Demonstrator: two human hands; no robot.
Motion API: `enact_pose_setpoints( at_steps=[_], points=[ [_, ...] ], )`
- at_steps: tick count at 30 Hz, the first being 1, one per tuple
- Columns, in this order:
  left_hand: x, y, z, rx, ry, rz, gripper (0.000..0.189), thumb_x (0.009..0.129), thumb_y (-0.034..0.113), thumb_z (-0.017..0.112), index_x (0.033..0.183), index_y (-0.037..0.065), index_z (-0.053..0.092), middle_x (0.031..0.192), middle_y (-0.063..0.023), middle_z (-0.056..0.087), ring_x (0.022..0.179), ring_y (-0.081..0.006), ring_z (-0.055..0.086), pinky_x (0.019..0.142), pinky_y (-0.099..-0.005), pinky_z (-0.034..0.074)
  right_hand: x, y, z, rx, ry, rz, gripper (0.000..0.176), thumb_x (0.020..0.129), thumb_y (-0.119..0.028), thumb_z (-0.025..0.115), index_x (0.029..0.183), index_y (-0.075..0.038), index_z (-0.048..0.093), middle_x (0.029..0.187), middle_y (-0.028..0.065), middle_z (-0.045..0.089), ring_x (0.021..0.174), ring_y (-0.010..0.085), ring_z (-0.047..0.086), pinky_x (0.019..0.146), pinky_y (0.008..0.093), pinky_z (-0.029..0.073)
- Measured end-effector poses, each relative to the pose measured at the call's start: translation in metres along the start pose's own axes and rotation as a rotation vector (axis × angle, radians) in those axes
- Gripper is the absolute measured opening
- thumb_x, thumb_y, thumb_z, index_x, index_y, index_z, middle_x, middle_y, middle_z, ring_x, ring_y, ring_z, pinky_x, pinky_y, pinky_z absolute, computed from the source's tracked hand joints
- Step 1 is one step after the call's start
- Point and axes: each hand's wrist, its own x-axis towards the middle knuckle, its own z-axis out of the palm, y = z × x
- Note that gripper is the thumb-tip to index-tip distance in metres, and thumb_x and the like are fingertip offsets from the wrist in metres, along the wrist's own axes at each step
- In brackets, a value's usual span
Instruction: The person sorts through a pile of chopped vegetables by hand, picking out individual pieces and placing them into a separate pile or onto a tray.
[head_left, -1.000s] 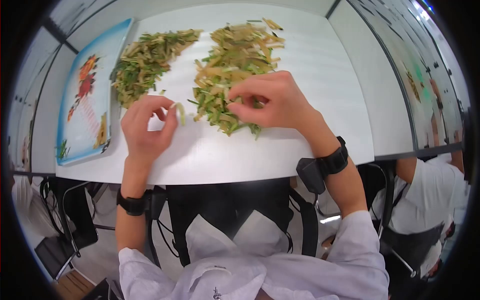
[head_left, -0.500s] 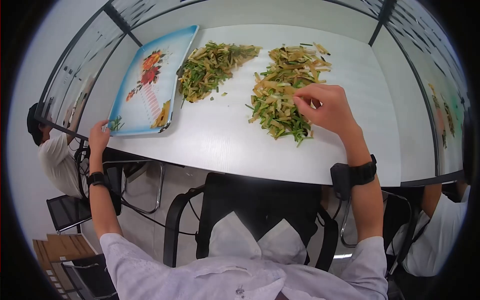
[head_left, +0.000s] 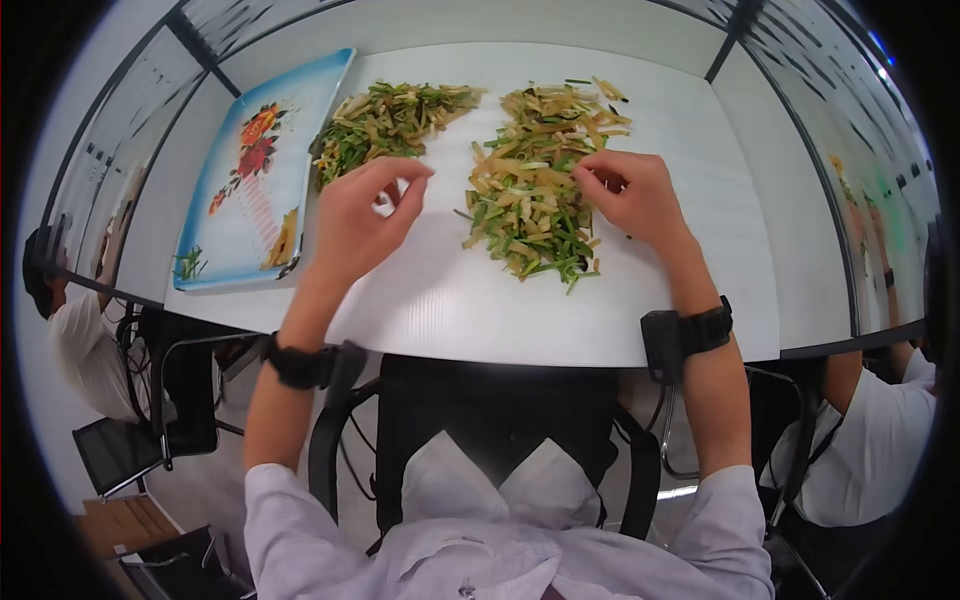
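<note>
My left hand (head_left: pixel 372 213) is over the table beside the lower edge of the left pile of cut vegetables (head_left: pixel 385 118), thumb and forefinger curled close; whether a small piece is between them I cannot make out. My right hand (head_left: pixel 635 195) pinches at the right edge of the larger pile of green and pale strips (head_left: pixel 525 190), its fingertips hiding whatever they hold. Left of both piles lies a blue-edged tray (head_left: pixel 215 180) with a flower print. A few green strips (head_left: pixel 190 263) and some yellowish strips (head_left: pixel 283 240) rest at its near end.
The white table (head_left: pixel 430 310) has partition walls at its back and sides. A black chair (head_left: pixel 480 400) stands at its front edge. One person (head_left: pixel 85 345) sits beyond the left partition, another (head_left: pixel 870 440) at the right.
My left hand has left the tray's near left corner and moved right, over the table by the left pile. My right hand stays at the right pile. The whole view has shifted slightly.
</note>
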Motion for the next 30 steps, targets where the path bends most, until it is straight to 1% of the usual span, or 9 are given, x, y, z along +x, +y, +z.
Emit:
enact_pose_setpoints(
  at_steps=[1,3,7,9,11,15,18,22,30],
  points=[
    [0.005,-0.003,0.015,-0.132,0.098,-0.039,0.010,0.088,0.004,0.066,0.097,0.004,0.070,0.084,-0.0028,0.071,0.064,-0.0083,0.061,0.058,-0.0236,0.046,0.000,0.000,-0.001,-0.013,0.002,0.004,0.009,0.083,-0.018,0.071,0.084,-0.009,0.073,0.066,0.0030,0.067,0.055,0.0142,0.059,0.053,0.0276,0.046],
    [0.008,-0.009,0.035,-0.333,0.139,-0.166,0.009,0.087,0.010,0.069,0.095,0.007,0.072,0.083,0.0003,0.072,0.060,-0.0059,0.057,0.055,-0.0219,0.043,-0.001,0.002,0.000,0.029,0.031,-0.021,0.009,0.083,-0.018,0.071,0.083,-0.009,0.073,0.066,0.0036,0.067,0.054,0.0141,0.059,0.054,0.0273,0.046],
    [-0.002,-0.019,0.045,-0.517,0.037,-0.304,0.007,0.089,0.008,0.067,0.094,0.005,0.071,0.078,0.0008,0.070,0.056,-0.0021,0.051,0.051,-0.0201,0.038,0.002,0.005,0.000,-0.016,0.002,-0.016,0.009,0.083,-0.019,0.070,0.082,-0.011,0.072,0.065,0.0023,0.067,0.054,0.0147,0.059,0.055,0.0272,0.047],
    [-0.003,-0.018,0.043,-0.443,-0.055,-0.220,0.006,0.089,0.006,0.067,0.094,0.004,0.070,0.076,0.0026,0.068,0.054,-0.0013,0.048,0.049,-0.0195,0.035,0.004,0.008,0.004,-0.034,-0.002,-0.017,0.008,0.083,-0.020,0.070,0.081,-0.013,0.073,0.064,0.0010,0.067,0.056,0.0154,0.061,0.055,0.0278,0.048],
    [0.000,-0.015,0.044,-0.450,-0.075,-0.109,0.009,0.087,0.006,0.068,0.096,0.005,0.070,0.076,0.0037,0.066,0.054,-0.0013,0.048,0.049,-0.0196,0.034,0.005,0.010,0.008,-0.018,0.002,-0.122,0.009,0.086,-0.011,0.070,0.085,-0.003,0.071,0.064,0.0013,0.063,0.051,0.0080,0.049,0.049,0.0235,0.040],
    [0.000,-0.011,0.044,-0.489,-0.096,-0.051,0.017,0.082,0.007,0.073,0.098,0.007,0.069,0.077,0.0035,0.066,0.053,-0.0023,0.048,0.049,-0.0196,0.034,0.004,0.007,0.005,-0.020,-0.014,-0.119,0.007,0.086,-0.010,0.070,0.086,-0.003,0.071,0.065,0.0011,0.064,0.051,0.0079,0.050,0.049,0.0232,0.040],
    [0.000,-0.007,0.042,-0.481,-0.215,0.087,0.035,0.068,0.010,0.083,0.099,0.009,0.068,0.087,0.0012,0.065,0.052,-0.0056,0.049,0.049,-0.0204,0.036,0.005,0.006,0.004,-0.033,-0.010,-0.130,0.005,0.084,-0.009,0.071,0.088,-0.005,0.072,0.067,0.0017,0.066,0.051,0.0082,0.051,0.049,0.0231,0.041],
    [0.000,0.007,0.045,-0.382,-0.235,0.195,0.028,0.068,0.007,0.081,0.093,0.011,0.070,0.093,0.0009,0.064,0.054,-0.0082,0.052,0.050,-0.0221,0.043,0.004,0.008,0.009,-0.040,-0.006,-0.177,0.006,0.083,-0.010,0.072,0.087,-0.005,0.072,0.067,0.0024,0.067,0.052,0.0090,0.053,0.050,0.0232,0.043],
    [-0.002,0.008,0.055,-0.356,-0.164,0.223,0.017,0.072,0.001,0.077,0.084,0.010,0.069,0.092,-0.0011,0.064,0.052,-0.0079,0.053,0.045,-0.0222,0.042,0.004,0.004,0.006,-0.018,-0.017,-0.089,0.007,0.082,-0.012,0.072,0.087,-0.007,0.073,0.067,0.0020,0.067,0.053,0.0092,0.054,0.052,0.0233,0.045]
  ],
)
